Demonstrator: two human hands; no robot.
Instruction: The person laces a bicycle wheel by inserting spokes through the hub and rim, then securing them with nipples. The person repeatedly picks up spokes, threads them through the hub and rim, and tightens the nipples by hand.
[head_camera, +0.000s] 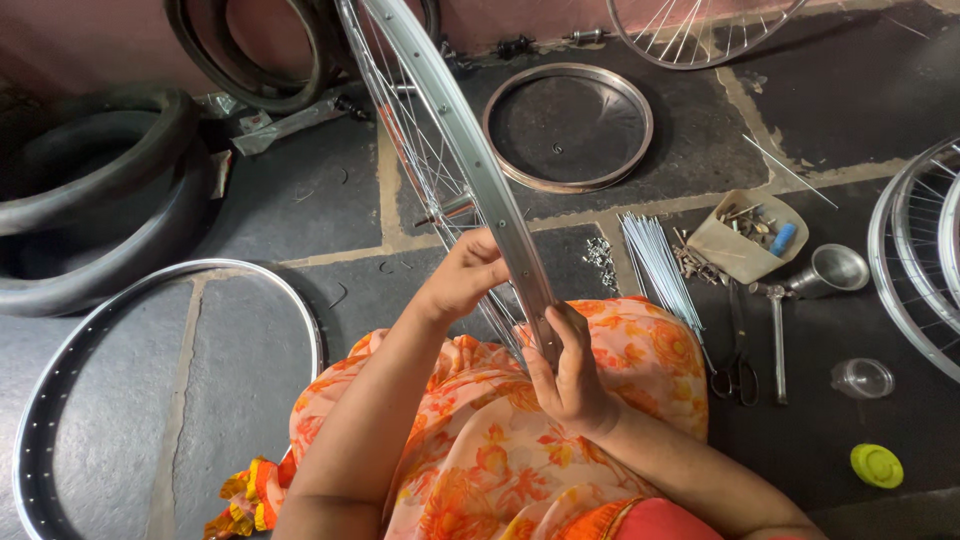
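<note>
Dark stone floor (300, 200) carries many bicycle parts. On the person's lap, over an orange flowered cloth (480, 450), stands a spoked wheel (450, 150), tilted away toward the wall. The left hand (462, 278) is closed on the rim from the left side, and the right hand (570, 375) grasps the rim lower, near the lap. A bare rim (60, 380) lies at the left, near tyres (90, 200). At the right lie loose spokes (655, 260), a small box (745, 240), a metal funnel (835, 268) and scissors (738, 350).

spokes (655, 265) and scissors (738, 372) crowd right, floor (290, 200) open left
</note>
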